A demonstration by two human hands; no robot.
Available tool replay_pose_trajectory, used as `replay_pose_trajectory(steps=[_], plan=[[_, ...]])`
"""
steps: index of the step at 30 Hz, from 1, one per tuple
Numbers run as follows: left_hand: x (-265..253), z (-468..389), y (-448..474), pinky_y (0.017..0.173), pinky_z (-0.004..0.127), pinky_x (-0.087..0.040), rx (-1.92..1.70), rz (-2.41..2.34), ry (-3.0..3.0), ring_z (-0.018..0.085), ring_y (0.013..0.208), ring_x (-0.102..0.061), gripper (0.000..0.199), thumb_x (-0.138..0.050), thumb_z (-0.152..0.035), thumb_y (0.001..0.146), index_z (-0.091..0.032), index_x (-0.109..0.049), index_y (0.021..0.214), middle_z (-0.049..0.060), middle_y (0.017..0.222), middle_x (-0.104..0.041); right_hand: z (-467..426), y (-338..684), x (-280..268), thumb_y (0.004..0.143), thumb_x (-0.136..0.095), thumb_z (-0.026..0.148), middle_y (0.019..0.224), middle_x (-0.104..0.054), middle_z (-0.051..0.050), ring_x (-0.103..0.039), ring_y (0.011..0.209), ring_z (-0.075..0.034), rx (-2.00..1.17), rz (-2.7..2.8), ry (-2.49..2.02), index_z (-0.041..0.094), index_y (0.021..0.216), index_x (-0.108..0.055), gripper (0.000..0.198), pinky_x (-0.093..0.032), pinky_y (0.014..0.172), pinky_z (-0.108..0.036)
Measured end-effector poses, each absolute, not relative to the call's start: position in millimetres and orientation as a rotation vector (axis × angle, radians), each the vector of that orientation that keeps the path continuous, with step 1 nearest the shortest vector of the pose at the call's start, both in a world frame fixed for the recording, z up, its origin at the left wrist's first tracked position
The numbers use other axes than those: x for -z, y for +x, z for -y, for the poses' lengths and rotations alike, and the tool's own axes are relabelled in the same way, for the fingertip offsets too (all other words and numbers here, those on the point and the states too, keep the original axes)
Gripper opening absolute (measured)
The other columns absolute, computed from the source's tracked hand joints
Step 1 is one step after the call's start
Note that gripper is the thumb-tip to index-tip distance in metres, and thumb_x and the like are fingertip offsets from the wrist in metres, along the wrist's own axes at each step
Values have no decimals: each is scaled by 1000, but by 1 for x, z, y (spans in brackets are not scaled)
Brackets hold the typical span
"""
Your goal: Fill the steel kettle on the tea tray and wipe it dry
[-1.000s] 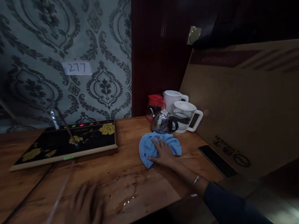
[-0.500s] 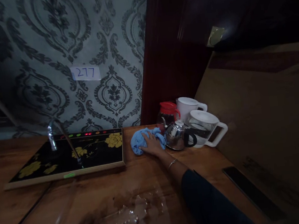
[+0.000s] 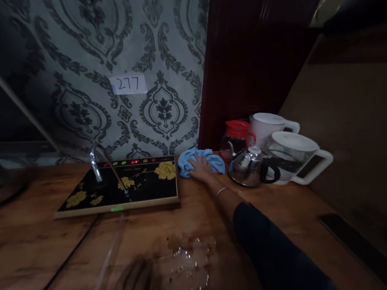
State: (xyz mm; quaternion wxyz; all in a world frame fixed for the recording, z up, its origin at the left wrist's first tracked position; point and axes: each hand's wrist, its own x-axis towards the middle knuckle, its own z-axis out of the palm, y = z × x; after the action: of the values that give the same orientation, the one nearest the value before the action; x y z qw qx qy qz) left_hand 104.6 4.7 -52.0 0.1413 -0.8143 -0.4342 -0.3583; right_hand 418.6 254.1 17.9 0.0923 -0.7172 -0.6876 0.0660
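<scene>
My right hand reaches forward and grips a crumpled blue cloth from above, its fingers sunk into the folds. The cloth lies on the wooden counter, just right of a black hob panel with gold flowers. A small steel kettle with a black handle stands right of the cloth. Low in the picture, my left hand is dark and blurred, its fingers stretched out over the counter. Beside it spreads a puddle of clear liquid.
Behind the kettle stand a red-lidded glass jug and two white-lidded pitchers, one of them clear. A curved chrome spout rises at the hob panel. A black cable crosses the counter; a dark flat strip lies at the right.
The cloth and my right hand have slid back toward the wall, and a gap to the kettle has widened. The view has shifted left, bringing a shiny round object in at the left edge.
</scene>
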Motion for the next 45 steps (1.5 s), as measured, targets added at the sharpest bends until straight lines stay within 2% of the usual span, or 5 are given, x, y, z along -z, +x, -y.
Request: replay_pose_trajectory(steps=[13, 26, 30, 35, 45], plan=[[9, 9, 130, 98, 47, -43, 1014, 1468, -2478, 29, 113, -53, 31, -50, -25, 84, -14, -60, 112, 13, 114, -64, -106, 458, -3, 79, -40, 11, 150, -36, -6, -30, 134, -25, -249, 2256, -1748, 22, 141, -43, 63, -24, 110, -44], [11, 15, 131, 101, 47, -41, 1324, 1562, -2422, 27, 115, -51, 34, -46, -25, 87, -15, -59, 116, 13, 117, -63, 42, 425, -10, 91, -23, 26, 140, -51, -3, -36, 136, -22, -535, 1974, -1653, 25, 136, -49, 51, -28, 111, -42], [8, 20, 129, 106, 47, -37, 1502, 1613, -2318, 25, 123, -48, 38, -43, -27, 90, -16, -53, 124, 13, 128, -58, 61, 371, -18, 89, -34, 28, 149, -39, -3, -30, 140, -23, -590, 2101, -1480, 26, 143, -39, 54, -26, 113, -43], [6, 24, 125, 109, 47, -34, 1724, 1670, -2162, 24, 130, -42, 42, -40, -32, 92, -19, -47, 131, 13, 138, -50, 60, 334, -17, 72, -67, 51, 161, -5, -3, 0, 145, -39, -325, 2304, -1647, 33, 150, -21, 92, -10, 111, -61], [4, 29, 123, 108, 49, -34, 1815, 1541, -2142, 26, 129, -43, 45, -37, -36, 92, -20, -43, 134, 13, 136, -50, 46, 290, -2, 74, -61, 64, 160, -6, -8, 0, 143, -45, -320, 2348, -1710, 37, 150, -17, 92, -14, 106, -68]])
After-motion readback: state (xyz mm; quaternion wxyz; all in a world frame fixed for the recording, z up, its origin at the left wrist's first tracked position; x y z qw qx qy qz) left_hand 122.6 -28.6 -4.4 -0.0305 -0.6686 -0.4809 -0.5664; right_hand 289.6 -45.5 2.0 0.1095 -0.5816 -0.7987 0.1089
